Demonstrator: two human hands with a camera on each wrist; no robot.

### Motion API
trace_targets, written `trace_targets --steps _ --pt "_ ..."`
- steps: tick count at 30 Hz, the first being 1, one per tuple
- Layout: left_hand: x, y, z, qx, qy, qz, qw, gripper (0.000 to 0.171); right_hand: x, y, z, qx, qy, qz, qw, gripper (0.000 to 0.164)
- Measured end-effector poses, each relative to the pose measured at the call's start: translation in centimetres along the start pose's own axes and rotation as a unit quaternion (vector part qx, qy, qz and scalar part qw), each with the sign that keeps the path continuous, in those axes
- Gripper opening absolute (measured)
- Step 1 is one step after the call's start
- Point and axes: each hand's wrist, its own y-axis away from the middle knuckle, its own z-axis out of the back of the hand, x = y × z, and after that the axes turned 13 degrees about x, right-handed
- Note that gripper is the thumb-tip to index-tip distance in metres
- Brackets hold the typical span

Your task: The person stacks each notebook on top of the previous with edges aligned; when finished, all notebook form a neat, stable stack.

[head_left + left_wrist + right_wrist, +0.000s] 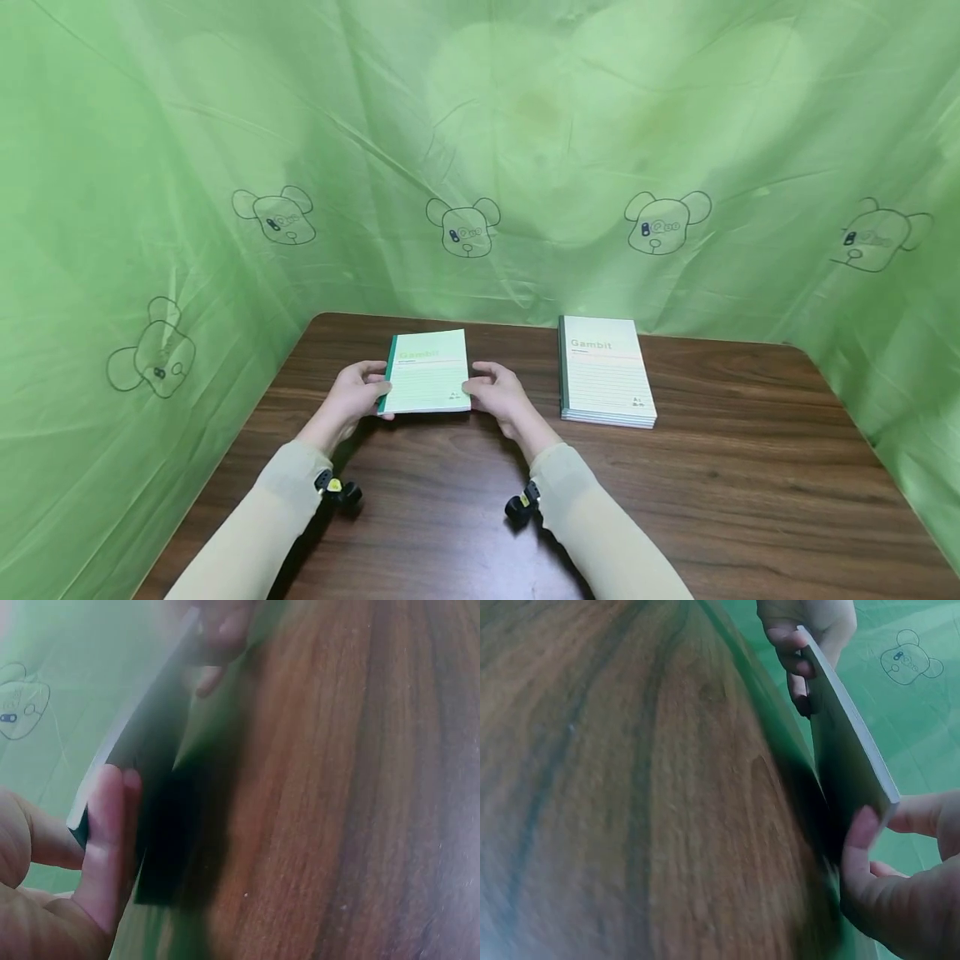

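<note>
A notebook [429, 372] with a pale cover, green spine and "Gambit" title is held between both hands, raised a little off the table. My left hand [354, 393] pinches its spine side, thumb on the cover and other fingers underneath. On the opposite edge, my right hand [504, 398] grips it the same way. In the left wrist view the notebook [150, 712] appears edge-on, its underside dark. The right wrist view shows the notebook's pale page edge [855, 724] between the two hands.
A neat stack of similar Gambit notebooks [609, 371] lies to the right, near the back edge of the brown wooden table [720, 500]. Green sheeting [555, 133] with bear-face drawings surrounds the table. A small black device is strapped at each wrist.
</note>
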Motion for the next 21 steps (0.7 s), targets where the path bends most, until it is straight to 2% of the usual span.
trace_targets --steps 4,15,21 --pt "0.3 -0.2 -0.2 0.003 0.0 0.009 1.0 0.059 -0.6 -0.3 0.0 -0.005 0.011 0.002 1.0 0.063" --pt "0.6 -0.4 -0.6 -0.026 -0.06 0.005 0.9978 0.057 -0.5 -0.1 -0.2 -0.025 0.03 0.016 0.999 0.058" --pt "-0.7 -0.7 -1.0 -0.031 -0.039 0.003 0.9987 0.057 -0.3 0.2 -0.1 -0.051 0.009 0.042 0.998 0.055"
